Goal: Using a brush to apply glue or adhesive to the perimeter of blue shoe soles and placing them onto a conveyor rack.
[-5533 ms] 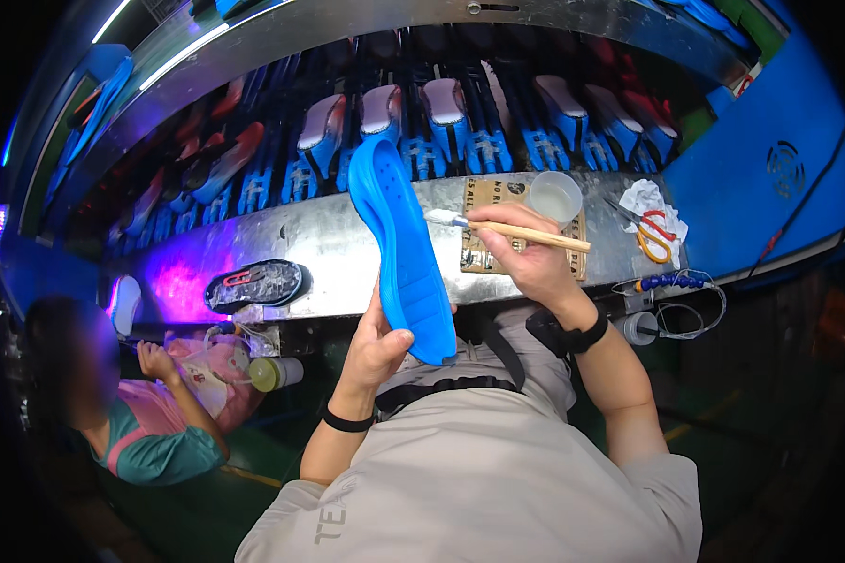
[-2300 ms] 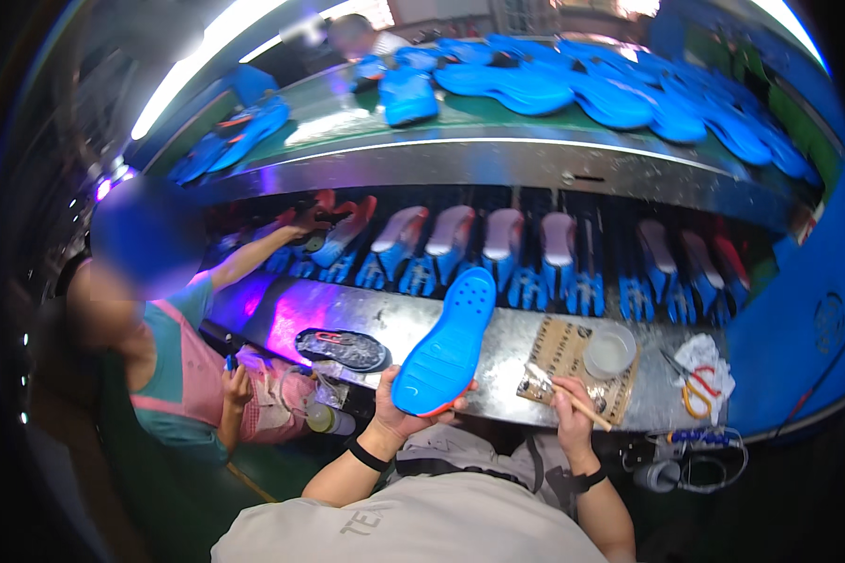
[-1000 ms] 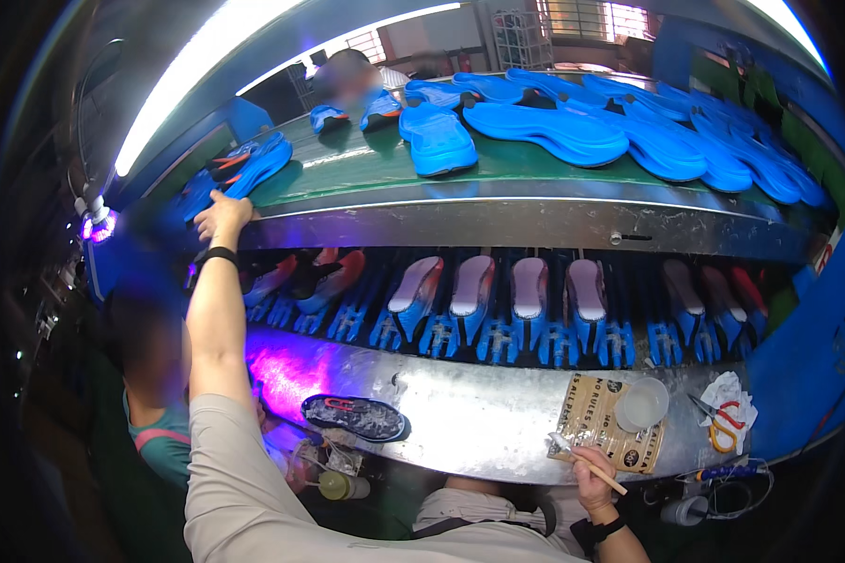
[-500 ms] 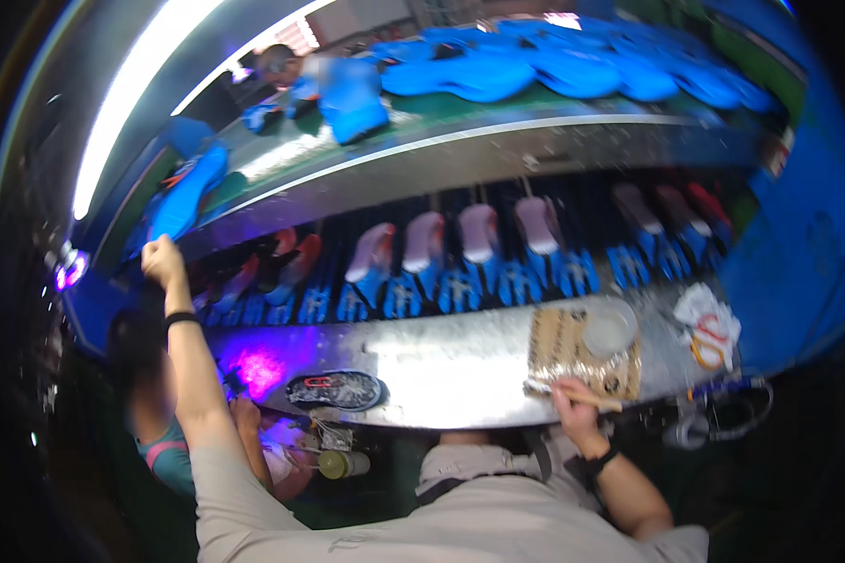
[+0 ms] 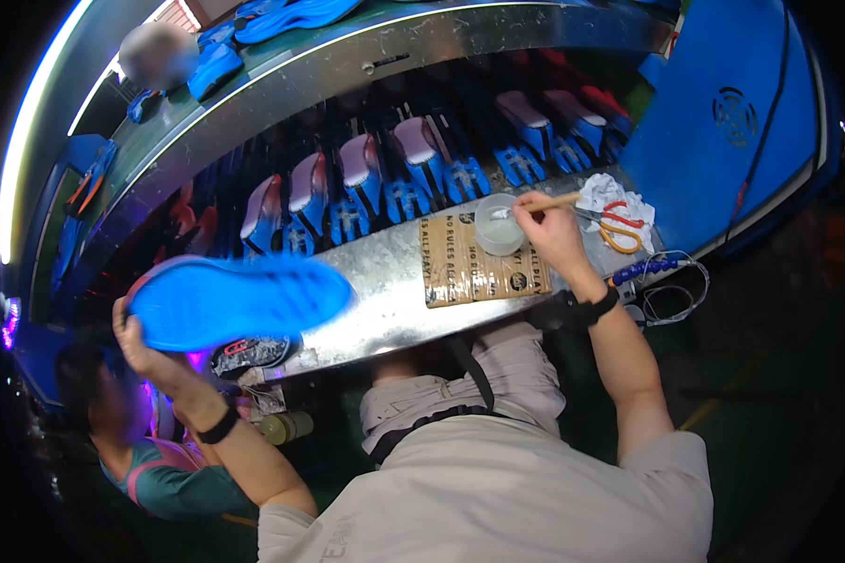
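Observation:
My left hand (image 5: pixel 145 347) is raised at the left and grips a blue shoe sole (image 5: pixel 239 300) by one end, its broad face turned up and its far end smeared by motion. Over the bench, my right hand (image 5: pixel 554 230) holds a thin brush (image 5: pixel 563 200) with a wooden handle. The brush's whitish tip reaches into a translucent round bowl (image 5: pixel 498 246). The bowl rests on a flat piece of printed brown cardboard (image 5: pixel 451 281). Beyond my right hand lie scissors with orange and red handles (image 5: pixel 620 239) and crumpled white paper (image 5: pixel 620 195).
A dark sole-shaped piece (image 5: pixel 253 353) lies on the metal bench (image 5: pixel 357 324), partly behind the blue sole. Shoe uppers (image 5: pixel 359 159) stand in a row behind. More blue soles (image 5: pixel 296 21) lie on the upper shelf. A person (image 5: pixel 160 460) sits at the lower left.
My left hand has brought the blue sole down from the upper shelf's left end toward me. My right hand has moved the brush from the bench's front edge to the bowl. The view has turned right.

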A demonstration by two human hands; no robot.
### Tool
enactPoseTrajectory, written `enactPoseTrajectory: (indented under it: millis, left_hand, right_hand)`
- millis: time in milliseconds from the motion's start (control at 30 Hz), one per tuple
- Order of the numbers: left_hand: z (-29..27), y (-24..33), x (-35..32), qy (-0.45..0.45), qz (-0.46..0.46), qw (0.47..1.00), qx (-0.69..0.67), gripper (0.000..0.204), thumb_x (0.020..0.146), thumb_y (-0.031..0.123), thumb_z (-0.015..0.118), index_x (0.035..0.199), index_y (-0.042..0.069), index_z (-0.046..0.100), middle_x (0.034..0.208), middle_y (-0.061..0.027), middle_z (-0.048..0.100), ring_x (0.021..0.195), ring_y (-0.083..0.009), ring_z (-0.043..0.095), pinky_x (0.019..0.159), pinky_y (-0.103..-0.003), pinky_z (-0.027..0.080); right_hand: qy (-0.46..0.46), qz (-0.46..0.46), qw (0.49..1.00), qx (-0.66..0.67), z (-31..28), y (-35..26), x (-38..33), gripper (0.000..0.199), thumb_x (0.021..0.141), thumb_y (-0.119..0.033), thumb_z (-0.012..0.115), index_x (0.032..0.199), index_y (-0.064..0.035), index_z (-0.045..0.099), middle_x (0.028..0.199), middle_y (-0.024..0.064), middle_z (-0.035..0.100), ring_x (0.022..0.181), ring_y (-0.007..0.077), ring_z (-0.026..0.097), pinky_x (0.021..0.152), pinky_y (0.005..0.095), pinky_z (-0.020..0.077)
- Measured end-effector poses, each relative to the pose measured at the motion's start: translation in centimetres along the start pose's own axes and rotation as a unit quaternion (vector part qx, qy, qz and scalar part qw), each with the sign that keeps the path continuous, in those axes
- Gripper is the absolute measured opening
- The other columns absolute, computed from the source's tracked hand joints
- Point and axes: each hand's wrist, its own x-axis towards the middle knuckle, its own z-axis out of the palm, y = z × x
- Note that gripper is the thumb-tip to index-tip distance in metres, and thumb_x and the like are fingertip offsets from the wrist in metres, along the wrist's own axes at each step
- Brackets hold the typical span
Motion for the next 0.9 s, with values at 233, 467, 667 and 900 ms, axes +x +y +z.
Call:
enactPoseTrajectory:
  millis: [233, 467, 667, 900]
  left_hand:
    - [1.2, -7.8, -13.5, -0.213, -0.379, 0.879, -0.198, 0.047, 0.094, 0.033, 0.058, 0.124, -0.003, 0.063, 0.112, -0.0173, 0.071, 0.096, -0.0290, 0.070, 0.090, -0.042, 0.057]
    - [1.0, -9.4, -22.6, -0.430, -0.506, 0.680, -0.312, 0.082, 0.097, 0.054, 0.057, 0.151, -0.006, 0.038, 0.141, -0.0333, 0.054, 0.127, -0.0441, 0.059, 0.107, -0.057, 0.048]
    - [-0.7, -10.4, -23.5, -0.360, -0.468, 0.768, -0.249, 0.091, 0.093, 0.045, 0.071, 0.156, -0.003, 0.027, 0.142, -0.0247, 0.055, 0.124, -0.0362, 0.063, 0.106, -0.046, 0.052]
    - [0.6, -9.0, -21.7, -0.371, -0.478, 0.758, -0.244, 0.095, 0.091, 0.037, 0.075, 0.161, 0.003, 0.020, 0.144, -0.0157, 0.052, 0.126, -0.0252, 0.059, 0.106, -0.040, 0.051]
  right_hand:
    - [-0.076, -0.033, 0.988, -0.128, 0.5, 0.6, 0.6, 0.023, 0.089, -0.026, 0.068, 0.095, -0.0048, 0.073, 0.075, 0.0153, 0.070, 0.071, 0.0276, 0.070, 0.067, 0.0381, 0.0526]
    - [-0.010, -0.037, 0.997, -0.060, 0.5, -1.0, -1.0, 0.018, 0.092, -0.020, 0.069, 0.099, -0.0050, 0.074, 0.083, 0.0125, 0.074, 0.075, 0.0239, 0.072, 0.068, 0.0342, 0.0537]
    - [-0.102, -0.084, 0.985, 0.109, 4.2, -6.4, -6.0, 0.015, 0.093, -0.010, 0.069, 0.104, -0.0004, 0.074, 0.097, 0.0083, 0.075, 0.086, 0.0150, 0.069, 0.077, 0.0278, 0.0543]
    - [-0.196, -0.091, 0.955, 0.202, 9.3, -10.2, -6.8, 0.016, 0.091, -0.007, 0.071, 0.105, -0.0005, 0.074, 0.096, 0.0083, 0.074, 0.084, 0.0165, 0.069, 0.075, 0.0291, 0.0536]
